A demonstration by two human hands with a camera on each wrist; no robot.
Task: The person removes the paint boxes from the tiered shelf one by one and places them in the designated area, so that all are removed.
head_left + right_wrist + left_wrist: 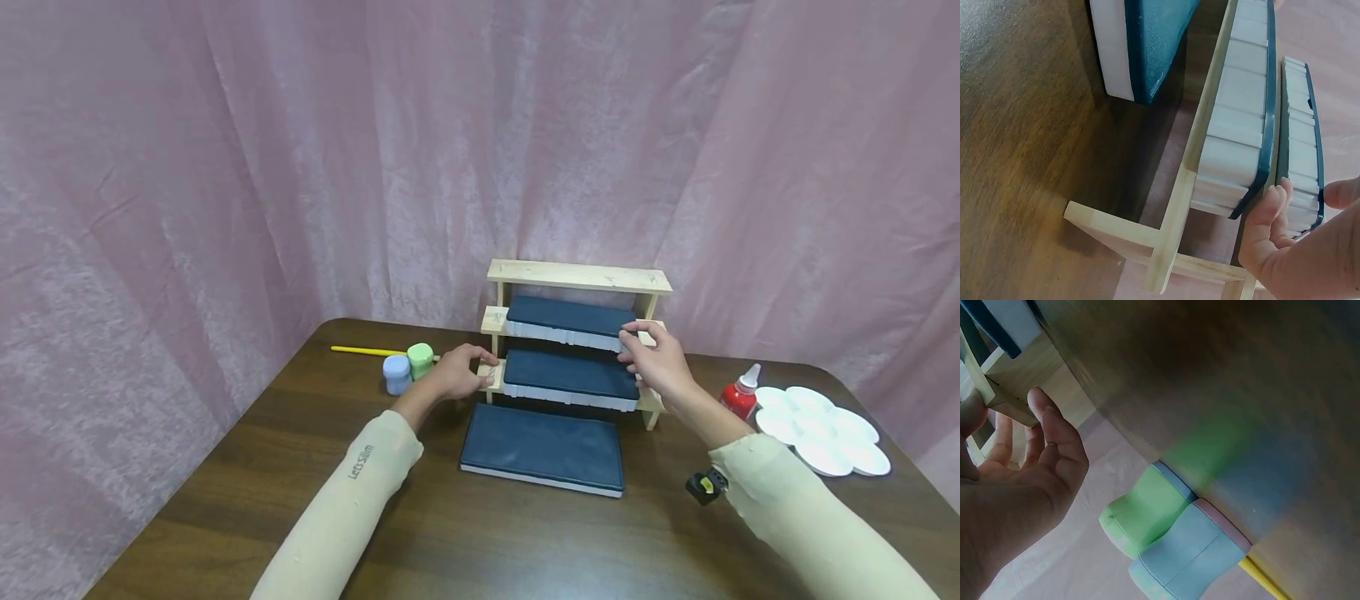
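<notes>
A stepped wooden rack (577,273) stands at the table's back, with one dark-blue-lidded white box on each of its two lower steps. My left hand (457,372) holds the left end of the bottom step board (1013,407), thumb on one side and fingers on the other. On the middle step lies the upper box (570,313); its right end is pinched between the thumb and fingers of my right hand (660,362). The lower box (570,373) rests just below that hand. A third similar box (540,442) lies flat on the table before the rack.
Left of the rack stand a blue tub (397,373) and a green tub (421,358), with a thin yellow stick (367,351) behind them. To the right are a red bottle (740,398) with a white nozzle and a white flower-shaped palette (817,429). A pink curtain (450,167) hangs behind.
</notes>
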